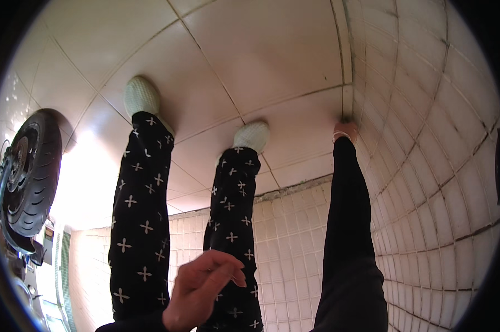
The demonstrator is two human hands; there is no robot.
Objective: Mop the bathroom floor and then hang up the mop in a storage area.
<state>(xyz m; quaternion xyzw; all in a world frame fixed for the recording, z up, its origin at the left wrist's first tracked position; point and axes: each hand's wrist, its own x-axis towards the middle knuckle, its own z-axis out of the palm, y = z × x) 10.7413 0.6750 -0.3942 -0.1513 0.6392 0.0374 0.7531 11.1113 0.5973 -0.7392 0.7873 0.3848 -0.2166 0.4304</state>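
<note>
My left hand (200, 286) hangs in front of my right trouser leg at the bottom of the view. Its fingers are loosely bent, the tips a little apart, and nothing is visible between them. On the right, my black-sleeved right arm (351, 224) stretches away to the foot of the tiled wall. There my right hand (344, 131) is down at the baseboard (347, 99), with a thin band at the wrist. Its fingers are small and partly hidden, so I cannot tell what they hold or touch.
My legs, in black trousers (140, 216) with white crosses, and pale textured shoes (142, 96) stand on large floor tiles (266, 45). A tiled wall (420, 137) rises close at right; another (291, 245) shows behind my legs. A motor scooter's wheel (36, 174) is at left.
</note>
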